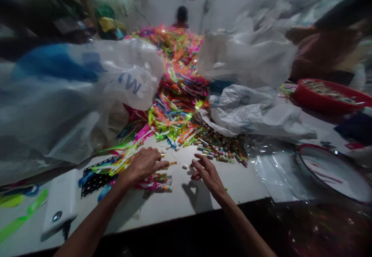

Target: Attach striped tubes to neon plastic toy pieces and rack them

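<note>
My left hand (147,163) rests palm down over a row of small printed tubes with bright ribbons, its fingers stretched out. Beside its fingertips lies a thin orange-tipped piece (173,163). Below that hand, several ribboned tubes (164,189) stick out to the right, on and near a black perforated tray (97,181). My right hand (205,170) hovers over the white table with fingers apart and slightly bent. A small white piece (185,167) lies just left of its fingertips. Whether anything tiny touches those fingers is too blurred to tell.
A large heap of coloured ribbons (180,86) fills the table's middle, with loose printed tubes (223,148) at its right. Plastic bags (139,71) flank it. A white device (59,203) stands left; a red bowl (325,98) and round tray (334,172) are right.
</note>
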Action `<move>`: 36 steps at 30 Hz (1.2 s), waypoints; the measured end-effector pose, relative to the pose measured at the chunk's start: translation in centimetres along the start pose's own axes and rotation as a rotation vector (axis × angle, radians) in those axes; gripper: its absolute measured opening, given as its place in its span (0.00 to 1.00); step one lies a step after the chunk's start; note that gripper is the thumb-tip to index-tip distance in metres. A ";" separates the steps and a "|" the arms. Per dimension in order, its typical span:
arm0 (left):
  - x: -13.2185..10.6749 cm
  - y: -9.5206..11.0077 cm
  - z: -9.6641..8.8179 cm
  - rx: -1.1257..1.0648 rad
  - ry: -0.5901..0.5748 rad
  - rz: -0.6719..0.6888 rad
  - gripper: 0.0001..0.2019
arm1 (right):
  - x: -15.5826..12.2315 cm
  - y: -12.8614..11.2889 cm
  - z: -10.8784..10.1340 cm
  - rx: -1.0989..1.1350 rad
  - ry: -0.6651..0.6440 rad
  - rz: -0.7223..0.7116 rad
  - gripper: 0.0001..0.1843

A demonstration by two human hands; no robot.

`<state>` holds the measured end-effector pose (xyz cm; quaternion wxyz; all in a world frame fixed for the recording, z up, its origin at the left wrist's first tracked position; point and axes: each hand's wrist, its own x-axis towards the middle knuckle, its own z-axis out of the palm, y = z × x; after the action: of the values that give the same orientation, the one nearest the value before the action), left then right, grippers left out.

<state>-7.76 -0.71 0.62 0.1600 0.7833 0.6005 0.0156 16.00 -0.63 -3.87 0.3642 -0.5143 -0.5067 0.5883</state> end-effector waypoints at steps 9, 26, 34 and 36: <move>10.2 -7.4 -1.1 0.208 0.121 -0.400 0.18 | 2.7 2.7 -4.6 -0.431 0.102 -0.139 0.12; 3.1 0.5 0.1 -1.485 0.288 -0.316 0.17 | 6.3 -0.2 -3.7 -1.527 0.013 -0.348 0.14; 1.6 5.1 4.2 -1.673 -0.048 -0.274 0.17 | 3.9 -1.6 -2.8 -0.090 0.184 -0.125 0.10; 1.3 5.5 4.8 -1.633 -0.089 -0.246 0.15 | 3.0 -1.9 -2.1 0.247 0.068 -0.027 0.14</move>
<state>-1.17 -1.88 -2.70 0.7029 0.3490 0.4748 0.3983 17.29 3.12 -2.60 0.4496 -0.4783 -0.4244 0.6237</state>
